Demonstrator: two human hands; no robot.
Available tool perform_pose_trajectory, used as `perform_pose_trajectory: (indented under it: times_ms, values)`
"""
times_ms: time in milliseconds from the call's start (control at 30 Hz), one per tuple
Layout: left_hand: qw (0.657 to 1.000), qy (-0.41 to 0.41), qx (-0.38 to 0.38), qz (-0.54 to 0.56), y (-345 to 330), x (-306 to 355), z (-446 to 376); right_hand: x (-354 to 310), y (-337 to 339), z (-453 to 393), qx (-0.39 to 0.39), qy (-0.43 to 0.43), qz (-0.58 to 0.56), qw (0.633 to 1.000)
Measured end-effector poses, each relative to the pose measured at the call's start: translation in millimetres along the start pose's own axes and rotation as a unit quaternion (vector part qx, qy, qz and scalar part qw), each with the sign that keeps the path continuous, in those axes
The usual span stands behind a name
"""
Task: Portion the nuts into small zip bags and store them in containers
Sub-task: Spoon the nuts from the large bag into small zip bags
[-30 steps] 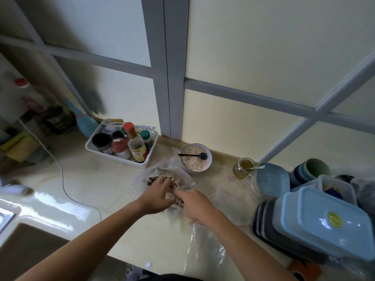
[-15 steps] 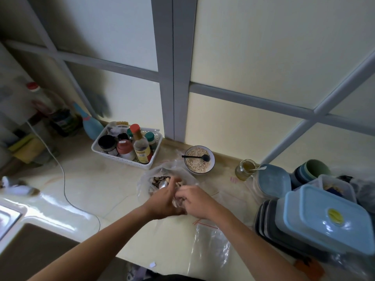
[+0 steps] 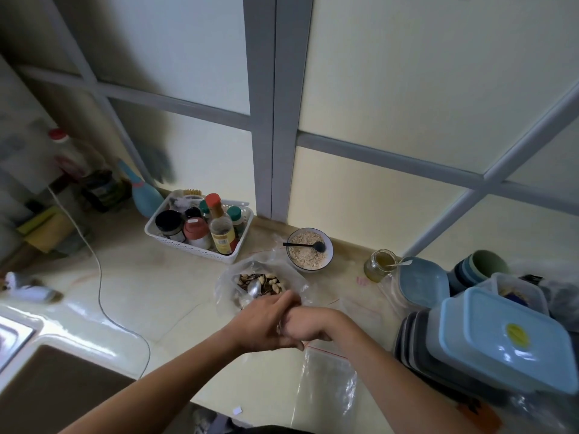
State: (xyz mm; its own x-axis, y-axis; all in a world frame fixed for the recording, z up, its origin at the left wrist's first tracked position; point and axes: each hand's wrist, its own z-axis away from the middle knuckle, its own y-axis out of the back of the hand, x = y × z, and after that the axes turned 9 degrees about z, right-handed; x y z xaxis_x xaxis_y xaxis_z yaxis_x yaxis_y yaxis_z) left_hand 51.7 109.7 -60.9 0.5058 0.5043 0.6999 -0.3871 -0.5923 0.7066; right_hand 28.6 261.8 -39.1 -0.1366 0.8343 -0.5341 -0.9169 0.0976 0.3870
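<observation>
My left hand (image 3: 260,324) and my right hand (image 3: 310,327) are pressed together just in front of the open clear bag of mixed nuts (image 3: 230,278), which has a metal spoon (image 3: 254,289) lying in it. A small clear zip bag (image 3: 326,386) with a red seal line hangs from the two hands over the counter's front edge. My right hand's fingers are curled at its mouth and my left thumb pinches the same edge. My left hand hides the right fingertips. Stacked blue-lidded containers (image 3: 501,343) stand at the right.
A white basket of bottles (image 3: 200,245) stands at the back, with a bowl of oats with a black spoon (image 3: 310,250) and a small jar (image 3: 379,264) beside it. A sink (image 3: 47,386) is at the lower left, and a white cable (image 3: 100,277) crosses the counter. Another flat zip bag (image 3: 363,308) lies to the right.
Both hands have drawn back out of the nut bag toward me and closed together. The zip bag now hangs from them, and the spoon is left in the nuts.
</observation>
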Motion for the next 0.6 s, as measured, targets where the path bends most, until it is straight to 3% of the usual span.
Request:
perform_pose_trajectory:
  times_ms: [133,267,367,467,533,600]
  values:
    - [0.99,0.07,-0.073,0.095,5.1,-4.3,2.6,5.6,-6.0,-0.4,-0.007,0.008,-0.102,0.995]
    - [0.981,0.112,-0.143,0.069,5.5,-17.9,3.4,6.2,-7.0,3.0,-0.019,0.045,-0.111,0.993]
    - [0.981,0.152,-0.11,0.048,3.0,-34.9,10.9,7.1,0.5,7.3,0.08,0.049,-0.109,0.99]
    - [0.961,0.224,-0.025,0.162,0.4,-47.8,21.2,14.8,4.8,3.2,0.202,0.067,-0.16,0.964]
    - [0.934,0.257,0.031,0.248,0.3,-46.9,24.0,17.9,6.2,5.0,0.202,0.103,-0.17,0.959]
    - [0.913,0.274,0.037,0.299,0.5,-44.4,24.4,19.3,6.2,5.0,0.181,0.122,-0.135,0.967]
